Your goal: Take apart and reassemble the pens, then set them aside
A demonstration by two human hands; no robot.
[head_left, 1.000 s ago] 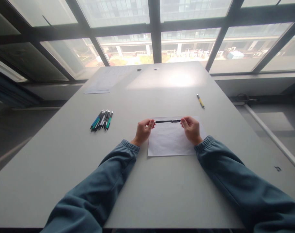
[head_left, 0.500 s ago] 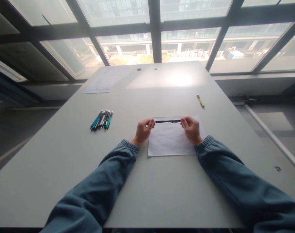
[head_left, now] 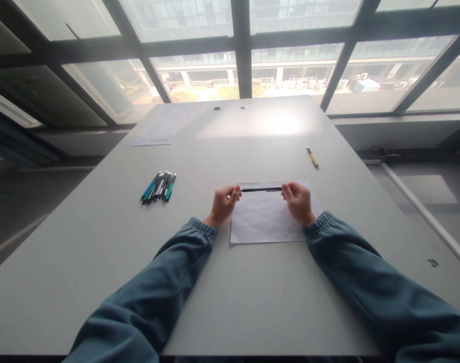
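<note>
A slim black pen (head_left: 260,189) with a clip lies level between my two hands, above the far part of a white sheet of paper (head_left: 267,222). My left hand (head_left: 225,201) pinches its left end between thumb and fingers. At the clip end, my right hand (head_left: 298,200) is closed on the pen in the same way. Both ends are hidden by the fingertips. The paper rests on the white table (head_left: 199,166), its right side partly covered by my right hand.
Left of the paper lies a bunch of several pens (head_left: 158,187) in black, green and blue. A yellow and black pen (head_left: 313,157) is at the right. Farther back, sheets of paper (head_left: 154,132) lie near the table's left edge. Windows (head_left: 199,75) rise behind the table.
</note>
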